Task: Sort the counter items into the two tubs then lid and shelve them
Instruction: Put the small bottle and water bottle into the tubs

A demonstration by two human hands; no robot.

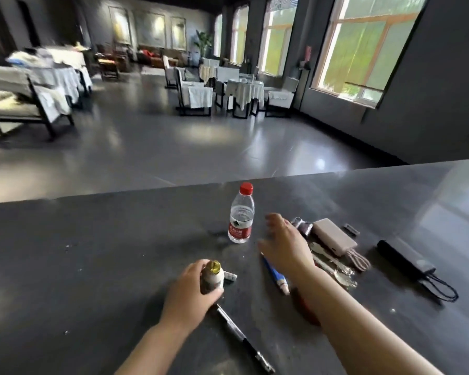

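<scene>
My left hand (190, 290) grips a small brown-and-white bottle with a gold top (213, 277) just above the dark counter (79, 266). My right hand (284, 244) hovers open, fingers spread, to the right of an upright water bottle with a red cap (241, 215). Under my right wrist lies a blue-and-white tube (275, 274). Beside that hand are metal spoons (333, 263), a beige power bank (333, 236) and a small shiny can (303, 226). No tub is in view.
A black folded umbrella with a cord loop (406, 258) lies at the right. A long thin metal tool (241, 336) lies below my left hand. Something red (307, 307) shows under my right forearm. The counter's far edge (173, 185) drops to a dining room floor.
</scene>
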